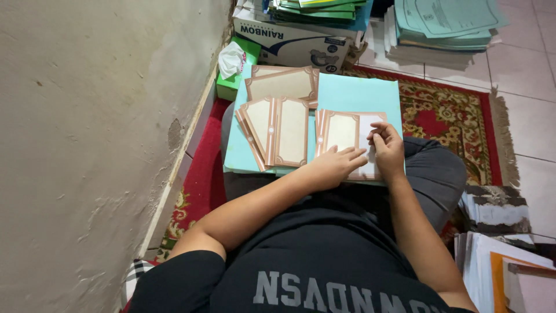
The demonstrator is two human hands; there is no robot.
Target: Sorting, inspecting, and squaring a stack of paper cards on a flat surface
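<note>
A light blue sheet (359, 95) lies across my lap as a work surface. On it rest beige cards with brown ornamental borders: a pile at the far end (284, 84), a fanned group in the middle (278, 133), and a folded card (341, 132) nearest me. My left hand (333, 167) lies flat on the near edge of that folded card, fingers spread. My right hand (387, 148) pinches the card's white right flap between thumb and fingers.
A plastered wall (87, 116) runs along the left. A green tissue box (234, 66) and a white carton (295, 43) sit ahead, with stacks of teal papers (446, 26) behind. A red patterned rug (452, 110) covers the floor. Paper stacks (498, 255) sit at right.
</note>
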